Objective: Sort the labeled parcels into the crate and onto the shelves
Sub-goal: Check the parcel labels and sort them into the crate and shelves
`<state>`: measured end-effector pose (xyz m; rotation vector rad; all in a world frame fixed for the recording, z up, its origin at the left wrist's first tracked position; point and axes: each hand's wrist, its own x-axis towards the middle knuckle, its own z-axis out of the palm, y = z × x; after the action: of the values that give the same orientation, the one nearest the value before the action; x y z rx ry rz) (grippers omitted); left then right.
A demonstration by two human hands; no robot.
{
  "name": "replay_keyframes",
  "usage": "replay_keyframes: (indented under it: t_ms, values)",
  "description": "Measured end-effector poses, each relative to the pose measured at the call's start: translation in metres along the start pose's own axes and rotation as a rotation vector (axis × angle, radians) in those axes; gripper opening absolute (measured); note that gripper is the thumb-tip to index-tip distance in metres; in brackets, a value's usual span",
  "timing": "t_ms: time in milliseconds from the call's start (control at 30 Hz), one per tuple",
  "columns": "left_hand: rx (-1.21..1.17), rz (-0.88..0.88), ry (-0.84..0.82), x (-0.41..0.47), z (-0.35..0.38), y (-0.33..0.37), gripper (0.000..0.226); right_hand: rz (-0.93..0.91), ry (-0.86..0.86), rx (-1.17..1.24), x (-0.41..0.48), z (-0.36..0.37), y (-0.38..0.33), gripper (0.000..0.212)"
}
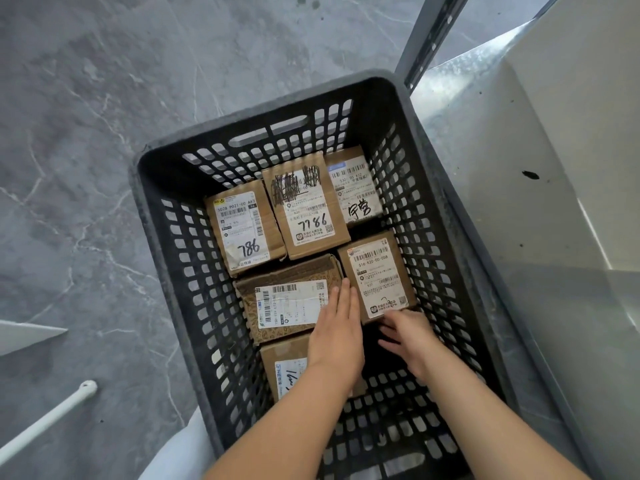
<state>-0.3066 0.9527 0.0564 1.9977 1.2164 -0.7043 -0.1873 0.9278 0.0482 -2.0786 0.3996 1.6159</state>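
Observation:
A dark perforated crate (162, 216) stands on the floor with several labeled cardboard parcels lying flat inside. My left hand (337, 323) lies flat with straight fingers on the right edge of a patterned parcel (277, 306), fingertips beside the parcel marked 516-K20 (375, 271). My right hand (407, 336) reaches down to the near edge of that 516-K20 parcel, fingers bent and spread, touching its lower side. Another parcel (282, 367) lies partly hidden under my left wrist. At the far end sit the parcels marked 786 (242, 226), 7786 (304, 209) and a smaller one (353, 185).
A grey metal shelf (485, 202) with an upright post (426, 39) borders the crate's right side. Grey marbled floor (86, 133) lies to the left, with a white rod (45, 420) and a white corner (27, 336) at the lower left.

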Motion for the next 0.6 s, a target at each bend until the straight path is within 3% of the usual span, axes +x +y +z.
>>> replay_keyframes:
  t_ms: [133,333,433,600]
  values:
    - [-0.015,0.015,0.007,-0.018,-0.024,-0.005,0.080,0.014,-0.007,-0.142,-0.037,0.031,-0.015,0.042]
    - [-0.300,-0.147,0.108,-0.077,-0.108,0.012,0.078,-0.141,-0.054,-0.350,-0.134,0.066,-0.062,0.047]
    - [-0.161,-0.118,0.250,-0.109,-0.179,0.018,0.077,-0.324,-0.065,-0.471,-0.206,0.061,-0.112,0.048]
    - [-0.165,-0.092,0.581,-0.198,-0.336,0.050,0.067,-0.642,-0.042,-0.627,-0.370,0.030,-0.211,0.048]
